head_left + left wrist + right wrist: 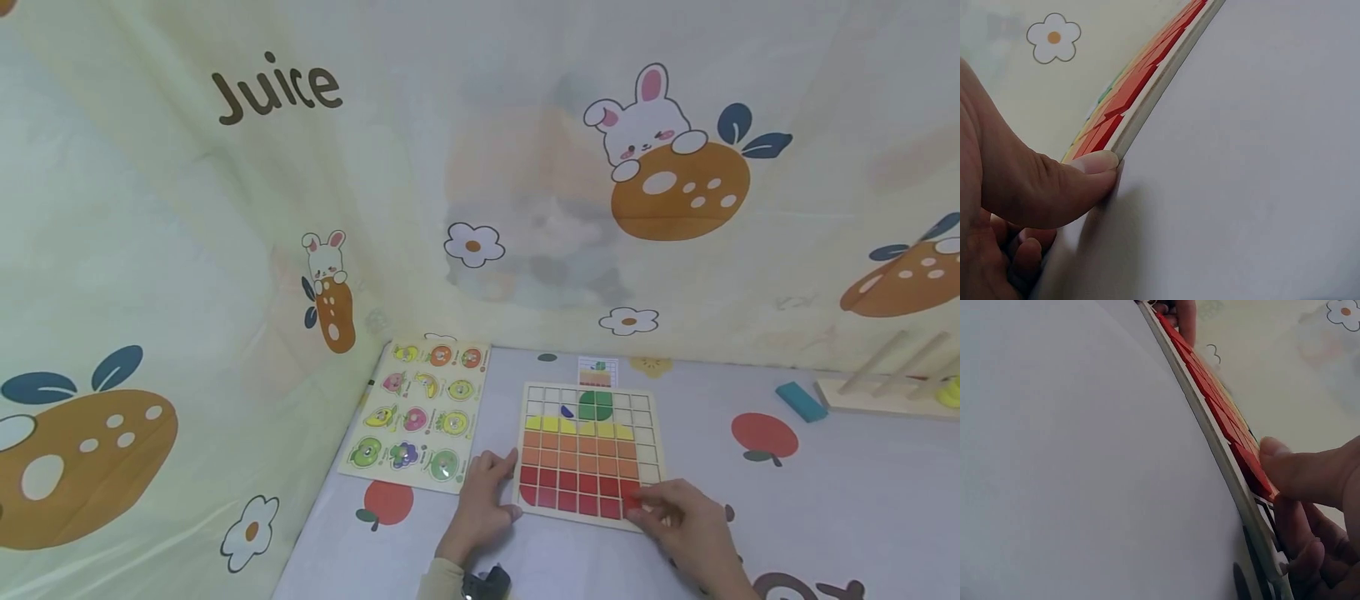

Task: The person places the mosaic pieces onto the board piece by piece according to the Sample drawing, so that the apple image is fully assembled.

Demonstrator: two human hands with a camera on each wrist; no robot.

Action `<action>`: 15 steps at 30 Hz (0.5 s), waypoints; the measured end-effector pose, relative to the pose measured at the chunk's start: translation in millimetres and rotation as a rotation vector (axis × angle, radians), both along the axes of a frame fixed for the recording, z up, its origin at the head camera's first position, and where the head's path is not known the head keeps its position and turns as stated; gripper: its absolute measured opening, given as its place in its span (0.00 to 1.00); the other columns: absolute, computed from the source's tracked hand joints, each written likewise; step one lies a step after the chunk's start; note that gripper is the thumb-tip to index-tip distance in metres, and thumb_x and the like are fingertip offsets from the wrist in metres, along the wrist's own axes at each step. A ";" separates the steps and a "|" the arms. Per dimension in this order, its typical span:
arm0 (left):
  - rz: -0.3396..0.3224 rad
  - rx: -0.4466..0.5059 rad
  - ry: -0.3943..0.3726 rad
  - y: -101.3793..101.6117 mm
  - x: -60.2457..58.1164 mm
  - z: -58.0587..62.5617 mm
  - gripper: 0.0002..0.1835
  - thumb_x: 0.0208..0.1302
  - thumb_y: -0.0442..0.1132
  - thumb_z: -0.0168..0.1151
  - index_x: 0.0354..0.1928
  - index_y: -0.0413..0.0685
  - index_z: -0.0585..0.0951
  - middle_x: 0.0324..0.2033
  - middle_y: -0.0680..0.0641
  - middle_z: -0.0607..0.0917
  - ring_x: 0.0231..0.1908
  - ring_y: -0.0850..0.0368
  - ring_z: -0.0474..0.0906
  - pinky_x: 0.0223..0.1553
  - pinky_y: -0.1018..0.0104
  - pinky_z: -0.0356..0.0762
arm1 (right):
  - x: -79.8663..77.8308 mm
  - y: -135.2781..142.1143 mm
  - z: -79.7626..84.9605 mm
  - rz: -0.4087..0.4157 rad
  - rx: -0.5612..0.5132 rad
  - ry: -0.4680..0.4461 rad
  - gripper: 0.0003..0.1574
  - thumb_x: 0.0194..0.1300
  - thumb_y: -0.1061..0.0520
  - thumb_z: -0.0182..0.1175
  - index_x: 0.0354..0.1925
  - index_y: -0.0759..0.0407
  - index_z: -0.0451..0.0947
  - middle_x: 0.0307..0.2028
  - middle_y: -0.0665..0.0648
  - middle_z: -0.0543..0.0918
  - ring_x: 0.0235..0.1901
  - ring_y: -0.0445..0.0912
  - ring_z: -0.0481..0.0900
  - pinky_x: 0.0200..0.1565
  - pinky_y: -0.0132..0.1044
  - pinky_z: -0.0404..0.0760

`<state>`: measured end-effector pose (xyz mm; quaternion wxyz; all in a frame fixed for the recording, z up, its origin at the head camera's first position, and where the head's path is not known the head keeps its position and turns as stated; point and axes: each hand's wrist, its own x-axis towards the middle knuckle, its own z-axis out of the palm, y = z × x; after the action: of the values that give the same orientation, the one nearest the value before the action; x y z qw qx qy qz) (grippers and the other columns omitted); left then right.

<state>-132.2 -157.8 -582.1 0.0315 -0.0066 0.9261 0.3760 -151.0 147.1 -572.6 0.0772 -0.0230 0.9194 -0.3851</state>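
A pale wooden grid board (651,458) lies in front of me, filled with rows of red, orange and yellow tiles. A green shape (596,406) and a small dark blue piece (567,411) sit near its top. My left hand (482,500) holds the board's near left corner, thumb (1094,169) against the front edge and forefinger along the left side. My right hand (686,525) pinches a red tile (1250,470) at the right end of the red rows, with its fingertips right at the tile's edge.
A fruit puzzle board (431,433) lies to the left. Behind the grid board is a small picture card (597,372) with a similar design. At right are a teal block (801,402) and a wooden peg stand (885,400). Printed cloth walls rise behind and left.
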 end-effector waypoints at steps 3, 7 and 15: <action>0.000 0.000 -0.003 0.3 0.5 0.8 0.50 0.43 0.32 0.74 0.76 0.49 0.74 0.43 0.59 0.71 0.44 0.63 0.63 0.53 0.64 0.72 | -1.7 1.8 -3.5 -0.030 -0.020 -0.009 0.28 0.65 0.44 0.76 0.58 0.55 0.87 0.47 0.56 0.86 0.36 0.44 0.77 0.32 0.30 0.76; 0.003 -0.008 -0.005 0.4 1.1 0.9 0.50 0.44 0.31 0.74 0.77 0.49 0.73 0.43 0.59 0.71 0.45 0.64 0.63 0.54 0.63 0.72 | -2.3 1.1 -4.7 -0.056 -0.044 0.006 0.27 0.65 0.46 0.76 0.57 0.57 0.87 0.48 0.59 0.87 0.33 0.43 0.78 0.30 0.30 0.76; 0.009 -0.017 0.009 1.6 1.8 -0.7 0.49 0.44 0.32 0.74 0.77 0.50 0.73 0.43 0.59 0.71 0.45 0.63 0.63 0.53 0.63 0.73 | -7.2 0.4 -3.1 -0.118 -0.083 -0.077 0.32 0.60 0.48 0.79 0.58 0.60 0.85 0.46 0.61 0.87 0.30 0.46 0.77 0.26 0.33 0.77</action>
<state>-130.4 -156.2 -582.8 0.0256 -0.0092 0.9293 0.3683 -158.2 147.5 -575.7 0.0884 0.0430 0.8988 -0.4272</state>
